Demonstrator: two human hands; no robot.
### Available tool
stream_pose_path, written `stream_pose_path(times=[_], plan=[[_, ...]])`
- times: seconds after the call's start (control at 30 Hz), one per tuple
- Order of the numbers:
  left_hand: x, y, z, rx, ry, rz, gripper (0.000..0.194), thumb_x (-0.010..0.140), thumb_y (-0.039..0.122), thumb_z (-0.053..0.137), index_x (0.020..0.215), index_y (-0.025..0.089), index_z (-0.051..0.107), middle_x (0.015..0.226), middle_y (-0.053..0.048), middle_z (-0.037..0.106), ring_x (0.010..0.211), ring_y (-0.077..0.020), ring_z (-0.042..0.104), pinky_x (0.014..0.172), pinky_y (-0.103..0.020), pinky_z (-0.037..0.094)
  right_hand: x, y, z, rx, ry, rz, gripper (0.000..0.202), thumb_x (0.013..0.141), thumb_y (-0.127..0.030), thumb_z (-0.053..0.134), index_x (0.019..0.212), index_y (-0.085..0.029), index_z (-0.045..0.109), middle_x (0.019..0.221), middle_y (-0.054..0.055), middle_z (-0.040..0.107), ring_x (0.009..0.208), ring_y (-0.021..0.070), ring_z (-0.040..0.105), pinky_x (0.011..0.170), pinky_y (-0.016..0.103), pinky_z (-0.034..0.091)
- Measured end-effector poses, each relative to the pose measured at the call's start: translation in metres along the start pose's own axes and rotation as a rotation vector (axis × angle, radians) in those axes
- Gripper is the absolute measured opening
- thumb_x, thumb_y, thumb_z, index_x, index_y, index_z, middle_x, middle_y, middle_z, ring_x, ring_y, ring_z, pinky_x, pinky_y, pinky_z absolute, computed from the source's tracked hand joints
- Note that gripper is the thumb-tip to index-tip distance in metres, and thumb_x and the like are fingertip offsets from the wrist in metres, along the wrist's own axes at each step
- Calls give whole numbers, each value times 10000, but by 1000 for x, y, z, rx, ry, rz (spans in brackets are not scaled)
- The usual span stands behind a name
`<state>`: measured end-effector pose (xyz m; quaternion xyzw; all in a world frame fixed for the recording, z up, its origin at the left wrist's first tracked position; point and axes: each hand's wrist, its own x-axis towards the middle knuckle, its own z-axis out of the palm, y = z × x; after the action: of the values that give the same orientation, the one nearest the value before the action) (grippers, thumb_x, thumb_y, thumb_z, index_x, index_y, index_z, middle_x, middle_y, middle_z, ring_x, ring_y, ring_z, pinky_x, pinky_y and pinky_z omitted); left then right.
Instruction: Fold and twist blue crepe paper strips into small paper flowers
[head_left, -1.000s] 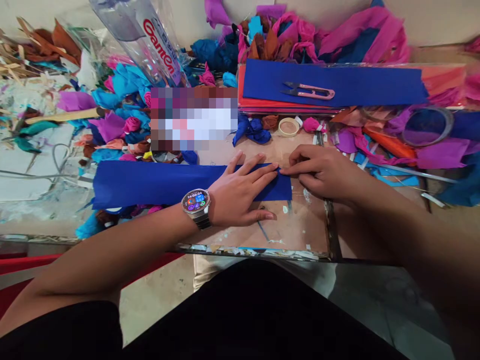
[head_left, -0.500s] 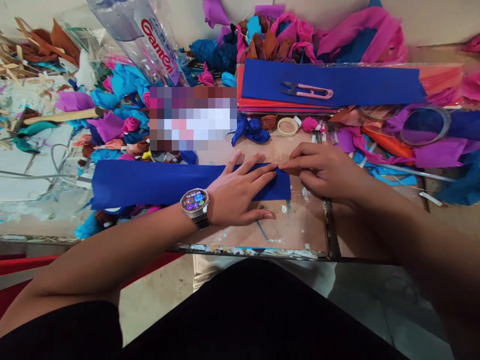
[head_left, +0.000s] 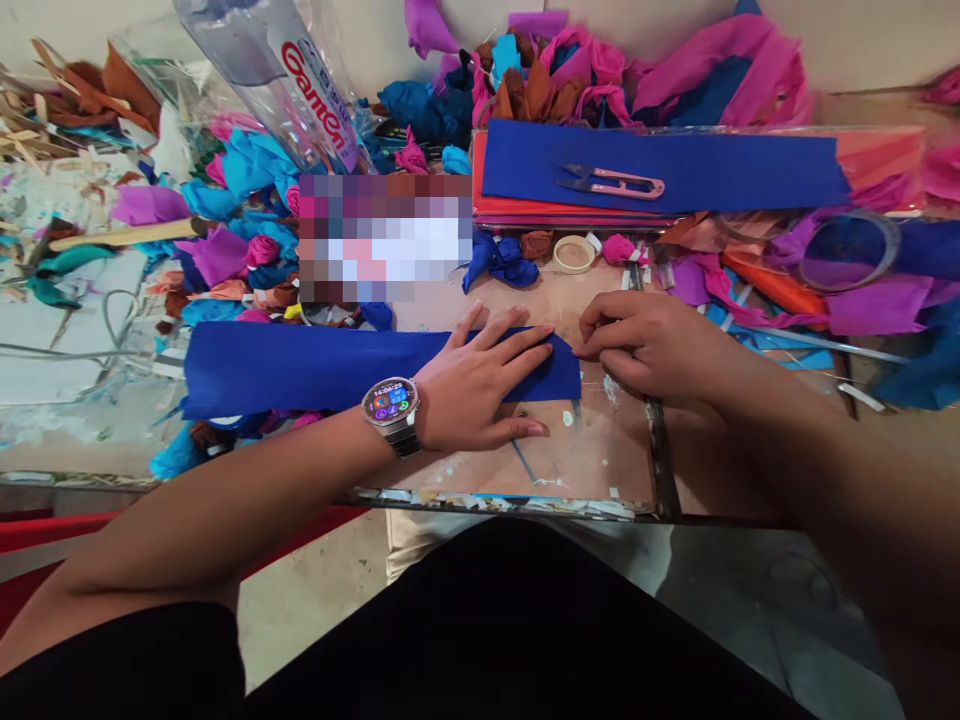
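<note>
A long strip of dark blue crepe paper (head_left: 315, 365) lies flat across the table board in front of me. My left hand (head_left: 480, 385), wearing a watch (head_left: 390, 402) at the wrist, rests flat on the strip's right part with fingers spread. My right hand (head_left: 637, 340) is at the strip's right end, thumb and index finger pinched together at its upper corner. That corner looks slanted, and the fingertips partly hide the edge there. Above, pink-handled thread snips (head_left: 611, 182) lie on another blue crepe paper piece (head_left: 750, 170).
A plastic water bottle (head_left: 289, 90) leans at the back left. Crumpled colored paper (head_left: 712, 80) heaps along the back. Tape rolls (head_left: 574, 253) lie behind my right hand, with a larger ring of tape (head_left: 851, 250) farther right. Wooden sticks (head_left: 127, 233) lie at left.
My right fingertips have shifted slightly right and down along the strip's corner, uncovering its slanted edge. My left hand stays in place.
</note>
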<state>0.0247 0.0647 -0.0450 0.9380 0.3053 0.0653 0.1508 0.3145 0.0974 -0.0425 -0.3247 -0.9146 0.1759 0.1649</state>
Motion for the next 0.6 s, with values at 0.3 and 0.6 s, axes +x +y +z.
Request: stream_pose_path(times=[0.3, 0.6], plan=[[0, -1, 0, 5, 0, -7, 896, 967, 795, 499, 1635, 200, 441, 1739, -163, 371, 1646, -433, 247, 1329, -729, 74, 3, -5, 7, 23, 39, 2, 432, 928, -126, 531, 1220, -283, 808, 1126, 122, 756, 983, 294, 717, 864, 460, 587], [-1, -2, 2, 3, 22, 0, 911, 959, 804, 503, 1643, 208, 427, 1738, -165, 372, 1639, -445, 253, 1320, -742, 77, 3, -3, 6, 18, 28, 40, 386, 922, -152, 536, 1086, -309, 849, 1103, 105, 755, 943, 288, 719, 854, 468, 596]])
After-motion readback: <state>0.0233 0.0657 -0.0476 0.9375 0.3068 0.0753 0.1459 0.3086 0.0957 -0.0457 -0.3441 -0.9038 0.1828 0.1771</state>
